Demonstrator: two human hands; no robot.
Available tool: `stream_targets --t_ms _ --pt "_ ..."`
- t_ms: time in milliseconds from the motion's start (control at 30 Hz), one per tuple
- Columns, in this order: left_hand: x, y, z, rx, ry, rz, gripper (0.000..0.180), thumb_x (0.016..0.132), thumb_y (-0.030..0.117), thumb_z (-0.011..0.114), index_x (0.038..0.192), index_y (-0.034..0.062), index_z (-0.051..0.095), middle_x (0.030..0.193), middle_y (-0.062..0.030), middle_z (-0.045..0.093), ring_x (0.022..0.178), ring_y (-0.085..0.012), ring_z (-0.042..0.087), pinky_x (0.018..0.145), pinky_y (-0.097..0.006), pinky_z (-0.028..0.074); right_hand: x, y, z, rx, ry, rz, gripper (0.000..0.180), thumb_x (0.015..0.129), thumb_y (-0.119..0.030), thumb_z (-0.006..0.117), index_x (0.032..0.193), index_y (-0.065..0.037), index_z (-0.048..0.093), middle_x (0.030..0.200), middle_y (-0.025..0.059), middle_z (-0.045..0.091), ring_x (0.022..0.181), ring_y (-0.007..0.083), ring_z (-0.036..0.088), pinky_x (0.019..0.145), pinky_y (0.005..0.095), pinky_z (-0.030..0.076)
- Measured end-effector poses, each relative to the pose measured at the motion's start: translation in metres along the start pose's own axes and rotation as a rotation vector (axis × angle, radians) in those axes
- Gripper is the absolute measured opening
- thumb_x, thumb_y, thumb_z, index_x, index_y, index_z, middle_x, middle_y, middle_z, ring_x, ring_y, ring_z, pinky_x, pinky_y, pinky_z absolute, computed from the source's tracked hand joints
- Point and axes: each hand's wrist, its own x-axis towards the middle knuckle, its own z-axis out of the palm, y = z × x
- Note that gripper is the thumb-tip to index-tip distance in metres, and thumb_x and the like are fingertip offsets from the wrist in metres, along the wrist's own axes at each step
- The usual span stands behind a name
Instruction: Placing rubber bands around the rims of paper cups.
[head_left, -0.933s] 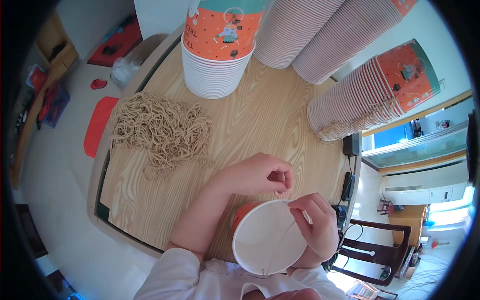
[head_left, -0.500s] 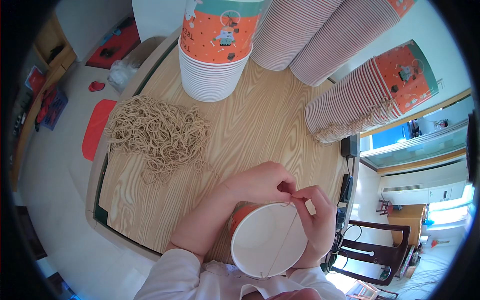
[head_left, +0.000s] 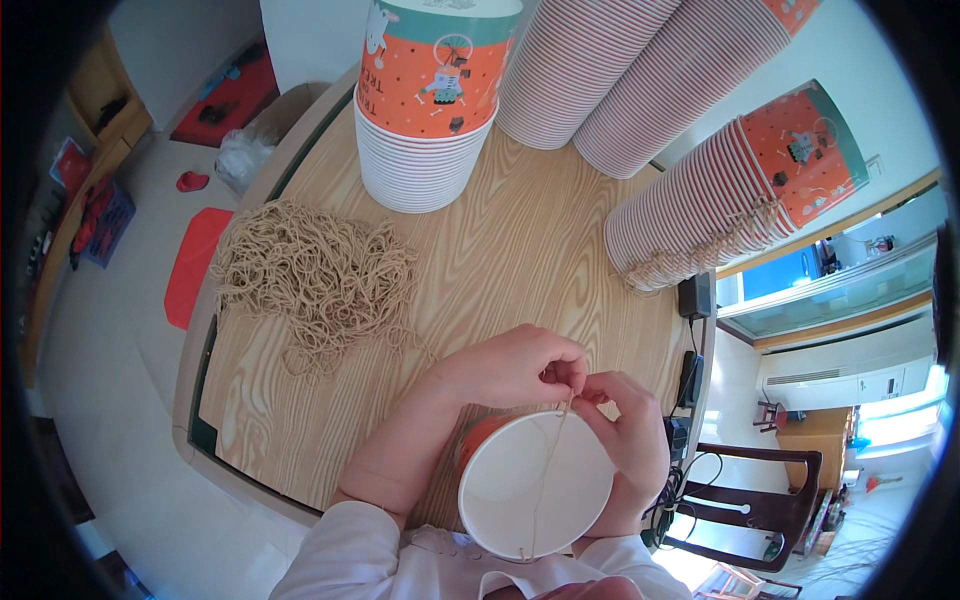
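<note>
A paper bucket [head_left: 505,490], white inside and orange outside, is tilted against my body with its open mouth facing up. A thin tan cord [head_left: 541,480] runs across the mouth from the near rim to the far rim. Just beyond the far rim, my left hand [head_left: 520,366] pinches the cord between thumb and fingers. The fingertips of my right hand [head_left: 630,425] meet the left ones there, also closed on the cord. Exactly how the cord passes between the fingertips is too small to make out.
A heap of tan cords [head_left: 315,280] lies at the table's left. Stacked buckets [head_left: 420,150] stand at the back, beside tall pale stacks [head_left: 590,70]. Another stack [head_left: 700,210], with cords along its side, stands back right. Black adapters [head_left: 694,298] line the right edge near a dark chair [head_left: 750,505].
My fingertips have shifted slightly left and pulled together. The cord now rises from the far rim to them. The view has tilted a little.
</note>
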Motion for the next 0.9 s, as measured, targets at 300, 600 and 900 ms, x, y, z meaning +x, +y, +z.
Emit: stream_targets --t_ms 300,600,900 --pt "-0.002 0.007 0.002 0.038 0.066 -0.045 0.009 0.084 0.009 0.065 0.089 0.0027 0.061 0.072 -0.0014 0.061 0.066 -0.0082 0.056 0.061 -0.026 0.046 -0.003 -0.002 -0.002 0.043 0.097 -0.005 0.014 0.074 0.001 0.073 0.087 0.000 0.068 0.078 0.0122 0.063 0.071 0.0251 0.064 0.063 0.0319 0.050" --pt "-0.006 -0.003 0.010 -0.218 0.123 -0.047 0.010 0.085 0.005 0.065 0.089 0.0043 0.056 0.078 0.0014 0.057 0.072 -0.0061 0.053 0.062 -0.023 0.045 -0.001 -0.006 0.003 0.066 0.074 -0.010 0.014 0.074 -0.001 0.074 0.085 0.001 0.066 0.075 0.0126 0.062 0.068 0.0246 0.063 0.061 0.0321 0.050" --pt "-0.020 -0.002 -0.003 0.081 0.144 0.116 0.012 0.081 0.006 0.063 0.091 0.0019 0.058 0.078 -0.0053 0.061 0.070 -0.0149 0.057 0.063 -0.029 0.046 0.000 -0.005 0.005 0.113 0.089 -0.009 0.012 0.076 -0.003 0.074 0.084 0.001 0.065 0.075 0.0125 0.062 0.068 0.0243 0.063 0.061 0.0316 0.050"
